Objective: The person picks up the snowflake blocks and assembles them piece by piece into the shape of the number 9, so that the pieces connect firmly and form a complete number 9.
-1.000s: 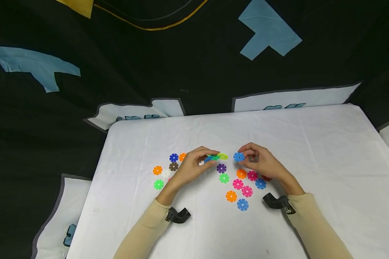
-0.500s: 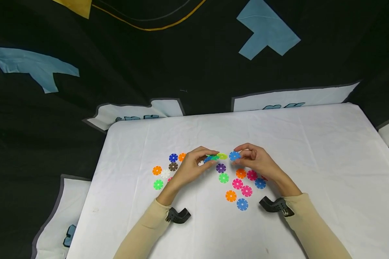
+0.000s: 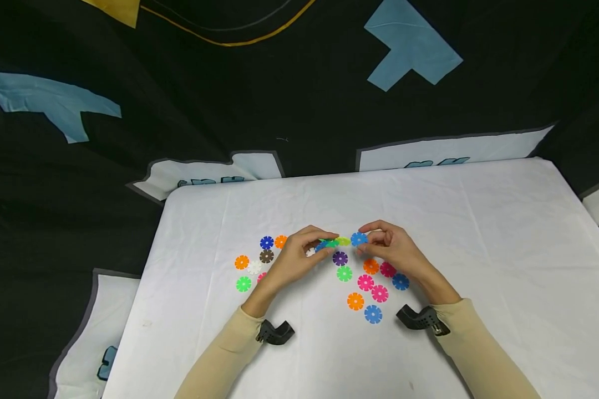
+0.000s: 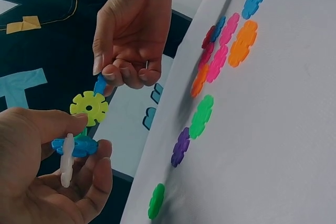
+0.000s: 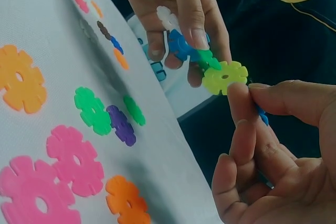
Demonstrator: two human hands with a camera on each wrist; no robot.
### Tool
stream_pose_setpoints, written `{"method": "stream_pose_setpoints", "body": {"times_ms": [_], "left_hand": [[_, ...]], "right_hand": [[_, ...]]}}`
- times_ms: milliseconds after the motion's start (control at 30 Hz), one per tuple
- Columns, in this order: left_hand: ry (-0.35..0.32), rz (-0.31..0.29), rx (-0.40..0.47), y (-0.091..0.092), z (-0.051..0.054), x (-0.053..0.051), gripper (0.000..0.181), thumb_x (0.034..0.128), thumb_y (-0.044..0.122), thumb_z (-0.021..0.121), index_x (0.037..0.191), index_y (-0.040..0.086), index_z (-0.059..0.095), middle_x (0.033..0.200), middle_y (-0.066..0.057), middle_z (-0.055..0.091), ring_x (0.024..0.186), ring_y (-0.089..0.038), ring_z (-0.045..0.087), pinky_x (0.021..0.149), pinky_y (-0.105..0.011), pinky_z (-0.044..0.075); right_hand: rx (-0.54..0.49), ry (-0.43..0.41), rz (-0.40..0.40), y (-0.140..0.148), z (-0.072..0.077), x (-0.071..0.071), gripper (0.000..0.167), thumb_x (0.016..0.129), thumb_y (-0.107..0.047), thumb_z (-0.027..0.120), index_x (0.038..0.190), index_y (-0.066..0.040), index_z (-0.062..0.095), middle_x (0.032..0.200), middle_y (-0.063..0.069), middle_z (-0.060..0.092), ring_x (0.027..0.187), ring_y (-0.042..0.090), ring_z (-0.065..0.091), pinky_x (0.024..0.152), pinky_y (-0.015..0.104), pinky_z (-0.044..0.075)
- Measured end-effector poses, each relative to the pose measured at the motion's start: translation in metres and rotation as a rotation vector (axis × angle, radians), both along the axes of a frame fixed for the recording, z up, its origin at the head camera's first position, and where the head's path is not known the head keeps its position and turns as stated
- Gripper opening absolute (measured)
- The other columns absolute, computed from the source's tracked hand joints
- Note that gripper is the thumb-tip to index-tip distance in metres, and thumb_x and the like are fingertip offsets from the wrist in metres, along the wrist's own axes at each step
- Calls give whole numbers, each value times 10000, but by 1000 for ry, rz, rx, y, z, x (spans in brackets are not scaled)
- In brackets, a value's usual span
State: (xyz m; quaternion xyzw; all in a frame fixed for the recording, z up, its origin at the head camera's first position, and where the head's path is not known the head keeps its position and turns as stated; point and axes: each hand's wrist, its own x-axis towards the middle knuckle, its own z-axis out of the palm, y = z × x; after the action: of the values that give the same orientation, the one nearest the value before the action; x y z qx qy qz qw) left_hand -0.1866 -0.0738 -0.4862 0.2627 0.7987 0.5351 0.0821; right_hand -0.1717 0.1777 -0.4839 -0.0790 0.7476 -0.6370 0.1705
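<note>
My left hand [image 3: 298, 255] pinches a short chain of slotted plastic flower discs above the table. In the right wrist view the chain runs from a white disc [image 5: 167, 18] through a blue disc [image 5: 181, 46] and a green disc [image 5: 209, 60] to a yellow-green disc [image 5: 226, 77] at its free end. Between thumb and forefinger, my right hand [image 3: 393, 246] holds a single blue disc [image 3: 359, 239], mostly covered by fingers in the right wrist view. Its edge meets or nearly meets the yellow-green disc; whether their slots engage I cannot tell.
Loose discs lie flat on the white-covered table [image 3: 504, 249]. A purple disc [image 3: 340, 259] and a green one [image 3: 344, 274] are below the hands. Several pink, orange and blue discs lie nearer the right arm; another group, with a brown disc [image 3: 267, 256], lies left.
My right hand has moved left, bringing its blue disc up to the yellow-green end of the chain. My left hand has stayed almost still, holding the chain.
</note>
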Motion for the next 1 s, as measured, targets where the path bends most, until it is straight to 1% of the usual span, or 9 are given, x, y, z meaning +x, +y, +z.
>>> {"method": "stream_pose_setpoints", "body": {"times_ms": [133, 300, 367, 533, 733, 800, 933, 967, 1000], "left_hand": [[-2, 2, -17, 1, 2, 1, 250, 912, 115, 697, 1162, 109, 707, 1098, -23, 661, 1048, -141, 619, 958, -249, 514], [-7, 28, -25, 3, 1, 3, 242, 902, 141, 715, 1142, 108, 712, 1085, -17, 667, 1020, -131, 623, 934, -244, 525], [-1, 40, -26, 4, 0, 3, 235, 899, 161, 721, 1128, 110, 717, 1080, -15, 673, 987, -125, 619, 898, -245, 537], [30, 56, -13, 6, -2, 4, 224, 886, 176, 737, 1096, 99, 723, 1071, -24, 670, 864, -122, 580, 763, -242, 533], [30, 77, 10, 8, -4, 4, 180, 901, 180, 719, 1064, 102, 726, 1038, -15, 667, 810, -106, 581, 713, -215, 524], [29, 89, 10, 9, -5, 5, 163, 905, 181, 715, 1048, 103, 727, 1014, -8, 672, 785, -102, 572, 694, -212, 513], [11, 106, 15, 11, -4, 7, 132, 898, 165, 723, 1007, 91, 726, 976, -33, 679, 765, -135, 569, 683, -203, 494], [-9, 107, 24, 11, -4, 7, 121, 900, 154, 719, 997, 81, 723, 963, -52, 685, 755, -161, 588, 675, -197, 496], [-34, 106, 36, 12, -3, 8, 113, 903, 143, 714, 988, 69, 717, 943, -83, 694, 743, -199, 608, 662, -193, 499]], "right_hand": [[-1, -10, -6, -2, 1, 1, 422, 914, -169, 702, 1237, 23, 510, 914, 139, 726, 919, 383, 625, 780, 222, 518], [-4, -12, -17, -5, 1, 2, 417, 913, -166, 701, 1242, 12, 517, 897, 101, 728, 910, 389, 624, 776, 245, 525], [-7, -2, -16, -5, 1, 3, 422, 917, -162, 696, 1259, 13, 520, 895, 124, 722, 911, 401, 618, 780, 247, 520], [7, 44, 0, -7, 1, 5, 449, 927, -174, 685, 1304, 19, 535, 929, 254, 687, 860, 406, 587, 735, 220, 462], [-2, 59, 10, -7, -1, 6, 416, 931, -177, 680, 1287, -2, 555, 952, 276, 688, 855, 408, 602, 739, 228, 450], [-16, 64, 14, -8, -2, 6, 388, 934, -158, 673, 1273, -7, 561, 951, 277, 691, 881, 369, 641, 782, 224, 465], [-28, 68, 15, -10, -3, 6, 351, 931, -114, 669, 1247, 1, 568, 930, 216, 719, 907, 259, 692, 824, 206, 481], [-29, 67, 16, -11, -3, 7, 349, 928, -104, 669, 1243, 7, 568, 924, 200, 724, 908, 233, 698, 823, 200, 484], [-29, 66, 17, -12, -3, 7, 348, 925, -95, 670, 1239, 14, 568, 916, 185, 728, 890, 244, 694, 775, 195, 485]]}}
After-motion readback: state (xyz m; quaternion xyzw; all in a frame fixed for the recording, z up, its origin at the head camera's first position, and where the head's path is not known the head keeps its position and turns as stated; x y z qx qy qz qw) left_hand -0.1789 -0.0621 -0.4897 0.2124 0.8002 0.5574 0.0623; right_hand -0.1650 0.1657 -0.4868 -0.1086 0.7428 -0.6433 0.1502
